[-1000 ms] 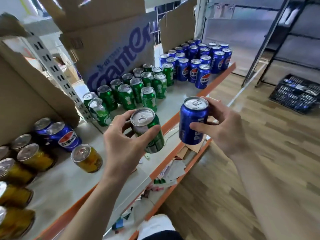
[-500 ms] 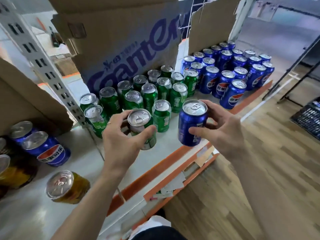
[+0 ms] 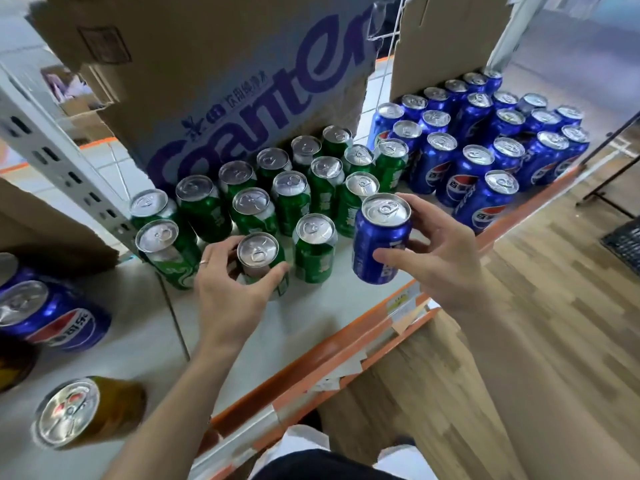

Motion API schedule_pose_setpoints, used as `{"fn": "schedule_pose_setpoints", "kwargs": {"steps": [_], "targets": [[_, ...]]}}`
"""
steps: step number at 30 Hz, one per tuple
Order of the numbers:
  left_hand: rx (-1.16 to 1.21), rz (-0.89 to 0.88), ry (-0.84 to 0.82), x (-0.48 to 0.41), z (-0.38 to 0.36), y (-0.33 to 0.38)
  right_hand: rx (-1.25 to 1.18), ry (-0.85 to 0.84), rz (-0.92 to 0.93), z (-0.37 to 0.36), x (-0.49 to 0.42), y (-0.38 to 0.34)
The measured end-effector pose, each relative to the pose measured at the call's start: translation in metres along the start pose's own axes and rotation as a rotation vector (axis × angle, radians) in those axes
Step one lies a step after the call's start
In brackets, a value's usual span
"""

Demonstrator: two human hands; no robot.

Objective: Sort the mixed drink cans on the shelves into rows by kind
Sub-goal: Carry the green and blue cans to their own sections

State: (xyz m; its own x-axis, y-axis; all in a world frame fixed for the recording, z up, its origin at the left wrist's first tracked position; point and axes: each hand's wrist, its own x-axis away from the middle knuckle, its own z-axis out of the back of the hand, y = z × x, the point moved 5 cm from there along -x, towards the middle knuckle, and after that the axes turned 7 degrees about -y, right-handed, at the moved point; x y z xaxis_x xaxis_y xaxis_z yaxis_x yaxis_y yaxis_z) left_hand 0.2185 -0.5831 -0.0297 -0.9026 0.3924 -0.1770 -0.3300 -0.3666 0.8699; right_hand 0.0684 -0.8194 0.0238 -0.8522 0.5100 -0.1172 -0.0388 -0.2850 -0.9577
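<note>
My left hand (image 3: 232, 289) grips a green can (image 3: 258, 249) that stands at the front of the green group, between a green can at the left (image 3: 162, 251) and a green can at the right (image 3: 313, 251). My right hand (image 3: 440, 261) holds a blue can (image 3: 381, 237) upright above the shelf (image 3: 311, 317), just in front of the green rows. Several green cans (image 3: 291, 195) stand in rows behind. Several blue cans (image 3: 485, 147) are grouped at the right.
A cardboard box with purple lettering (image 3: 225, 81) stands behind the green cans. A perforated steel post (image 3: 59, 157) splits the shelf. Left of it are two blue cans (image 3: 59, 317) and a gold can (image 3: 83, 410). The shelf's orange front edge (image 3: 346, 337) borders a wooden floor (image 3: 536, 323).
Both hands have moved forward towards the rows. The green can has come down onto the shelf at the front of the green group. The blue can has come nearer the blue group.
</note>
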Motion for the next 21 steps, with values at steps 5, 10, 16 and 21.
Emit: {"fn": "schedule_pose_setpoints", "kwargs": {"steps": [5, 10, 16, 21], "targets": [[-0.084, 0.019, -0.022, 0.0, -0.008, -0.002, -0.021, -0.075, 0.008, 0.008, -0.01, 0.013], [-0.283, -0.003, 0.1, 0.023, -0.012, 0.027, -0.065, -0.162, 0.059, 0.029, -0.018, 0.015], [-0.396, -0.09, 0.206, 0.045, -0.049, 0.095, -0.095, -0.229, 0.113, 0.09, -0.021, 0.014], [-0.336, -0.157, 0.174, 0.056, -0.115, 0.138, -0.082, -0.221, 0.173, 0.157, -0.012, 0.017]]}}
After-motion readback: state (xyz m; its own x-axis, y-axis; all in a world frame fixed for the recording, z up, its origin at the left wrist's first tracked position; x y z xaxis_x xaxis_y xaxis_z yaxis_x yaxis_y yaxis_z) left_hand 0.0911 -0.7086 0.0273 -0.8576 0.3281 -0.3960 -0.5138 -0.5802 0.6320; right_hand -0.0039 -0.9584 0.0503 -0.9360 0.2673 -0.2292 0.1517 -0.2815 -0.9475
